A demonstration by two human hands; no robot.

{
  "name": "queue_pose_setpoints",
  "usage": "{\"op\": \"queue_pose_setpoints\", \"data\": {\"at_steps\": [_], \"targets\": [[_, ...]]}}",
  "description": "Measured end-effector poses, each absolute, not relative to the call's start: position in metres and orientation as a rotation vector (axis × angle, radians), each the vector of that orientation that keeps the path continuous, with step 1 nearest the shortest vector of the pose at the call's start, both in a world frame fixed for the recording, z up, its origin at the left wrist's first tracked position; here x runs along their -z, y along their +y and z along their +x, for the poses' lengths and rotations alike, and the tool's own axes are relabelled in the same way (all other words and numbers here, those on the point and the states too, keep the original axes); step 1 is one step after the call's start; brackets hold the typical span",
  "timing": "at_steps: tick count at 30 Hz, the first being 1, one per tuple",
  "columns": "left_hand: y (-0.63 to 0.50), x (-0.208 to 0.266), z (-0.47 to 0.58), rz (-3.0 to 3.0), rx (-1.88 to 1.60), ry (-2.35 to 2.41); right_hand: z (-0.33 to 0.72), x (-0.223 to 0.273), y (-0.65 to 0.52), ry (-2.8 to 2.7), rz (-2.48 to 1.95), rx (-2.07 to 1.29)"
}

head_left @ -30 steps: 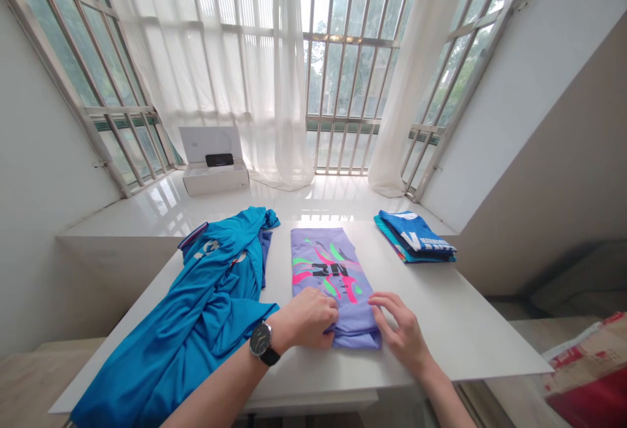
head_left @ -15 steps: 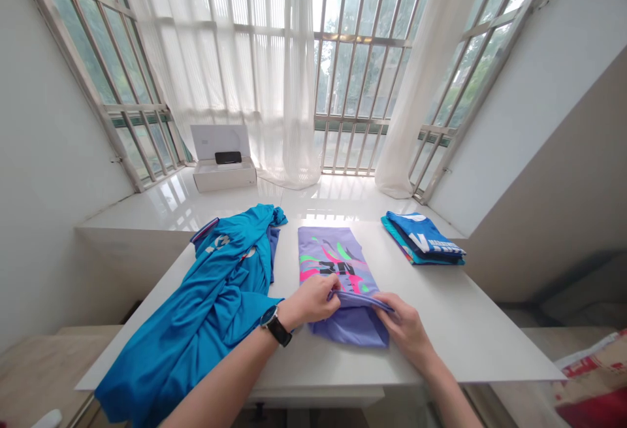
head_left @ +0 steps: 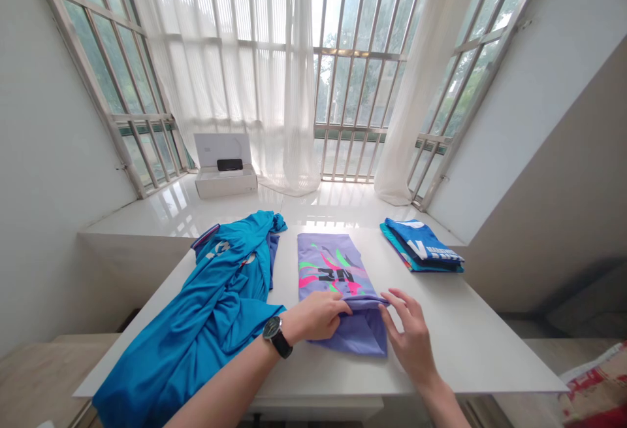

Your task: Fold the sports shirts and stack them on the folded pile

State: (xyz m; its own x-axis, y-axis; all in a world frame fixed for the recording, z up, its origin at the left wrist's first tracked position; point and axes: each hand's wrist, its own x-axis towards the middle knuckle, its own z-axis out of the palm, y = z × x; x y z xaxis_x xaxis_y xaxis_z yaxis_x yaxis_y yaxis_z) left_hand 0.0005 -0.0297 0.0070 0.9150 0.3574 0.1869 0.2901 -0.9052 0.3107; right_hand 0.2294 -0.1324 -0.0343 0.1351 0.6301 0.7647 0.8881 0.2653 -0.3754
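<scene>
A lavender T-shirt [head_left: 337,251] with a pink, green and black print lies folded into a narrow strip on the white table, its near end turned up in a rolled fold. My left hand [head_left: 316,315], a black-strapped watch on its wrist, is closed on the left part of that fold. At the fold's right end, my right hand [head_left: 405,323] has the edge between thumb and fingertips, the other fingers spread. To the left, a crumpled blue garment [head_left: 196,310] sprawls over the table and hangs off its front edge.
A stack of folded clothes [head_left: 424,245] sits at the table's back right. On the windowsill [head_left: 337,209] behind stands an open white box [head_left: 226,185] with a black device [head_left: 230,164] in it. Sheer curtains [head_left: 235,75] hang before barred windows.
My left hand has turned knuckles-up over the fold. My right hand has drawn back to the fold's right end, fingers more spread. The view has tilted slightly up.
</scene>
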Motion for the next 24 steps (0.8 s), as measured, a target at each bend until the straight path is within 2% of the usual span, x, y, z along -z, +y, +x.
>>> {"op": "queue_pose_setpoints", "data": {"at_steps": [3, 7, 11, 17, 24], "targets": [[-0.027, -0.009, -0.001, 2.746, -0.418, 0.427, 0.218, 0.035, -0.150, -1.764, -1.315, 0.410], [-0.025, -0.010, -0.001, 2.711, -0.433, 0.435, 0.205, 0.032, -0.164, -2.179, -1.251, 0.242], [-0.027, -0.012, -0.001, 2.714, -0.410, 0.484, 0.202, 0.022, -0.161, -2.338, -1.304, 0.048], [-0.030, -0.013, -0.002, 2.742, -0.358, 0.471, 0.198, 0.021, -0.151, -2.284, -1.230, 0.061], [-0.028, -0.008, -0.003, 2.749, -0.363, 0.413, 0.191, 0.032, -0.136, -1.973, -1.442, -0.168]]}}
